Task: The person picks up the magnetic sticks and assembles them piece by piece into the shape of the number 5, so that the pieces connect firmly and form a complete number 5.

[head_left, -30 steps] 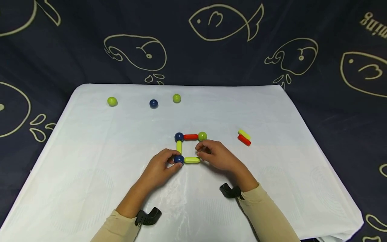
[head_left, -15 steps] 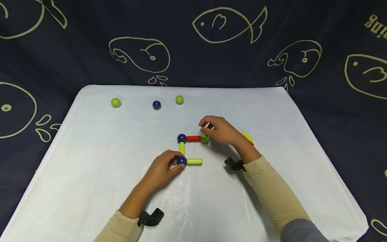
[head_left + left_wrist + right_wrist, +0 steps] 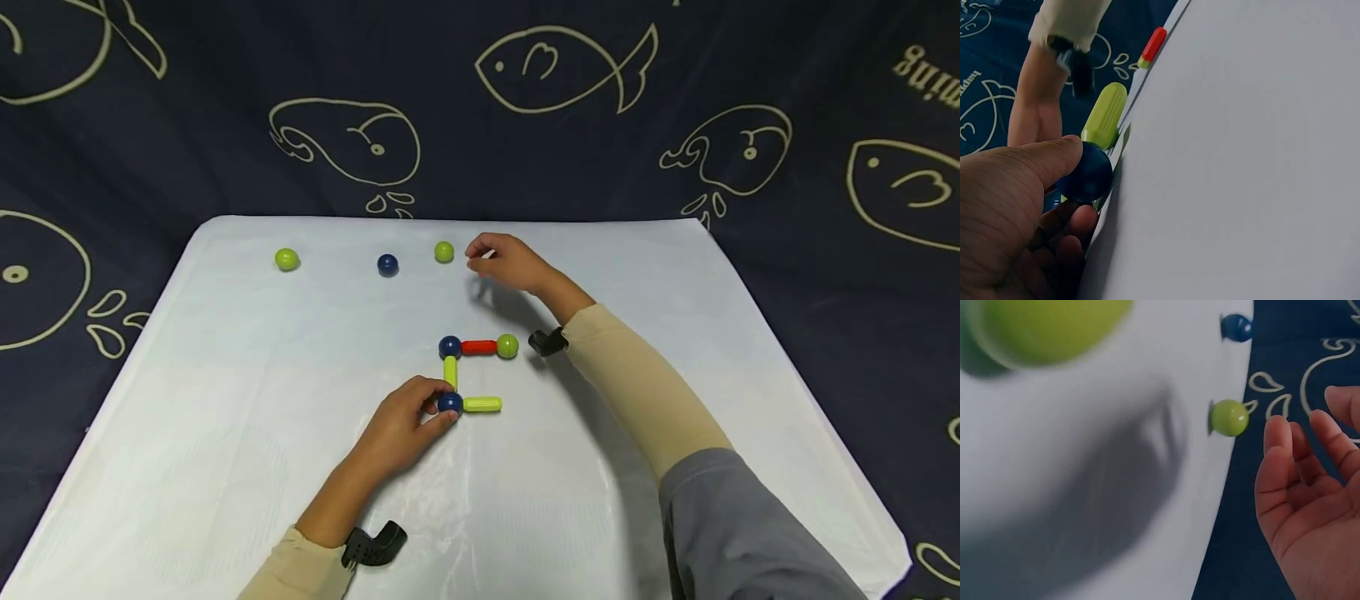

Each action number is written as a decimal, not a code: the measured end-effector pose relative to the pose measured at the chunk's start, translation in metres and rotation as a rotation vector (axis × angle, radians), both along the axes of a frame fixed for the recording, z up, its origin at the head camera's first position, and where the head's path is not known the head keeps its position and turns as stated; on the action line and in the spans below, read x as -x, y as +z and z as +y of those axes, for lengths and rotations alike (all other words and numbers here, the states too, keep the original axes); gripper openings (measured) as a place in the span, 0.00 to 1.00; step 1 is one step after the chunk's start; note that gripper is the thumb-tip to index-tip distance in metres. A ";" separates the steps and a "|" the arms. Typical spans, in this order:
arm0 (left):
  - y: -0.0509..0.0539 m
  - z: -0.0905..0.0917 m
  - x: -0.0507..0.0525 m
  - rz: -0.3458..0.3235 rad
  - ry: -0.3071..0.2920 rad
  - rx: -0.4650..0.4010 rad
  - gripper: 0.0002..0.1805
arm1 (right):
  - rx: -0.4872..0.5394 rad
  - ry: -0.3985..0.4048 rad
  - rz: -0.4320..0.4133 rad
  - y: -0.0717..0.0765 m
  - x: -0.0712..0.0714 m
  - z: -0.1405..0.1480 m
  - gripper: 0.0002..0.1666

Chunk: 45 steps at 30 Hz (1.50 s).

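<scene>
Left hand (image 3: 401,422): your grip pinched a navy ball (image 3: 450,403), well inside the desk's (image 3: 187,375) far edge.
Right hand (image 3: 508,260): your grip hung half-wide near a lime ball (image 3: 444,252) by that edge.

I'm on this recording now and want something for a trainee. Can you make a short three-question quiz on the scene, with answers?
1. What does the left hand hold?
A) a red rod
B) a blue ball
C) nothing

2. True or false: the right hand touches no ball.

3. How many balls lie loose, apart from the joined pieces?

Key
1. B.
2. True; a gap shows between its fingers and the nearest green ball.
3. Three: that one, a loose blue ball and another green ball.
</scene>
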<state>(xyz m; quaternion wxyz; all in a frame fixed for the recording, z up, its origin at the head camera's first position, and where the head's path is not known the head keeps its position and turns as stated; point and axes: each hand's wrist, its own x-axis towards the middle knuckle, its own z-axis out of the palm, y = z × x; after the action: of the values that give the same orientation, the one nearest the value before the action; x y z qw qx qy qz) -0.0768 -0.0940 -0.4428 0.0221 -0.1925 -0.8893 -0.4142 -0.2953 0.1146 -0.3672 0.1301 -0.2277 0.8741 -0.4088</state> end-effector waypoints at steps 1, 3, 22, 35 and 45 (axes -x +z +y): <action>0.000 0.000 0.001 0.006 0.001 0.001 0.16 | -0.004 -0.003 0.000 -0.001 0.006 -0.003 0.15; -0.001 0.001 0.003 0.007 0.002 0.003 0.16 | -0.016 -0.013 0.000 -0.005 0.017 -0.007 0.17; 0.001 0.000 0.001 -0.042 0.015 0.032 0.17 | -0.121 -0.075 -0.021 -0.037 0.058 -0.053 0.25; 0.002 0.000 0.000 -0.047 0.013 0.039 0.17 | -0.151 -0.043 -0.007 -0.037 0.058 -0.053 0.16; 0.003 0.002 0.001 -0.031 0.008 0.037 0.17 | -0.010 -0.054 -0.116 -0.026 0.043 -0.019 0.19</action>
<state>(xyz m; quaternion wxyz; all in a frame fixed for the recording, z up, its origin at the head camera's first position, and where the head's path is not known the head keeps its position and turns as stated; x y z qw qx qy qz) -0.0776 -0.0918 -0.4397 0.0065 -0.1829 -0.8978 -0.4006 -0.3385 0.0960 -0.3935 0.1707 -0.1790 0.8731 -0.4202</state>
